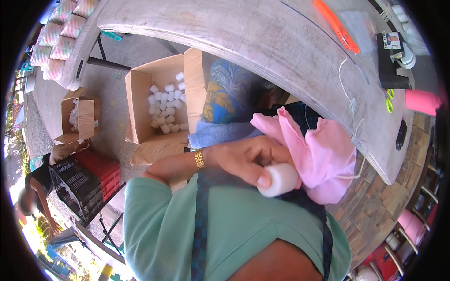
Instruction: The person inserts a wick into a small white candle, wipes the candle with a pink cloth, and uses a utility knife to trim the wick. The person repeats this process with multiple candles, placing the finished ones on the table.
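My left hand (253, 159), with a gold watch (199, 159) on its wrist, is closed round a white cylinder with rounded edges (280, 180). The thumb presses on the cylinder's near end. Right beside it, a crumpled pink cloth (323, 157) hangs in front of my chest, its folds bunched at the top. The cylinder touches or nearly touches the cloth. My right hand does not show; the cloth covers the place where its forearm would be. A sliver of skin between cylinder and cloth is too small to assign to a hand.
An open cardboard box (136, 105) on the floor holds several similar white cylinders (164, 100). A long grey table (262, 42) carries an orange tool (335, 25), green-handled scissors (389, 100) and white string (352, 103). A person (40, 187) is by black and red crates (75, 187).
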Available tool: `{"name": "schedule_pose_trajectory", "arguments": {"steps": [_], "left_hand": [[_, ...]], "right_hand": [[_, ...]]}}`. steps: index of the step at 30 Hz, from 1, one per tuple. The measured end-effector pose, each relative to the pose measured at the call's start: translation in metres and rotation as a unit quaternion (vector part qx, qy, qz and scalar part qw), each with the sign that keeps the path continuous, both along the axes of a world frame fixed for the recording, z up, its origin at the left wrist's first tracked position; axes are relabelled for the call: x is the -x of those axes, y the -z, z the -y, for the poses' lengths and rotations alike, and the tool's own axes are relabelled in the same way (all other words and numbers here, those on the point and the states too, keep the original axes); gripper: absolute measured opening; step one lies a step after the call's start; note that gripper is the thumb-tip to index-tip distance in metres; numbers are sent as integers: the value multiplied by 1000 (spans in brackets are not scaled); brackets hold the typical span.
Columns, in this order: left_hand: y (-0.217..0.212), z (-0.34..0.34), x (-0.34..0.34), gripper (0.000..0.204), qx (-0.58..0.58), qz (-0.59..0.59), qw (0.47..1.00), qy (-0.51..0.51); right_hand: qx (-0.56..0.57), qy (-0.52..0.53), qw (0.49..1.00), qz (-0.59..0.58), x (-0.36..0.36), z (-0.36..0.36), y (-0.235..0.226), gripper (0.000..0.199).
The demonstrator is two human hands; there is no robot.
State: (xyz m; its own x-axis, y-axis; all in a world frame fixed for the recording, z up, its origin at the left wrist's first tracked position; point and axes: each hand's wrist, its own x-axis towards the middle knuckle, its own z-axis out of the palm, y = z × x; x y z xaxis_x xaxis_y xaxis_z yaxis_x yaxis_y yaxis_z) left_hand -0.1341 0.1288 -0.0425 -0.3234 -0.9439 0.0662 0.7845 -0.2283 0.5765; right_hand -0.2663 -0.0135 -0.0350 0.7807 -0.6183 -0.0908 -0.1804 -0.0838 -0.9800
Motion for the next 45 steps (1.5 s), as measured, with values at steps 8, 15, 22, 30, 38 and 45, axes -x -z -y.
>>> {"name": "schedule_pose_trajectory", "arguments": {"steps": [8,15,22,30,38,45], "left_hand": [[-8,0,4,75,0,-143,981,-128],[3,-2,9,76,2,-161,985,-55],[7,-3,6,76,2,-76,997,-19],[11,-1,5,69,42,-29,999,14],[-11,3,-3,79,-37,-64,994,-86],[4,18,9,84,4,-124,954,-272]], "right_hand": [[-14,3,1000,11,-8,16,0,28],[-10,-14,1000,0,-7,-2,5,28],[6,-13,999,-34,18,14,-7,28],[7,-20,999,-41,18,1,0,28],[-10,1,999,-33,9,13,-1,28],[-57,-14,998,26,-23,20,5,28]]}}
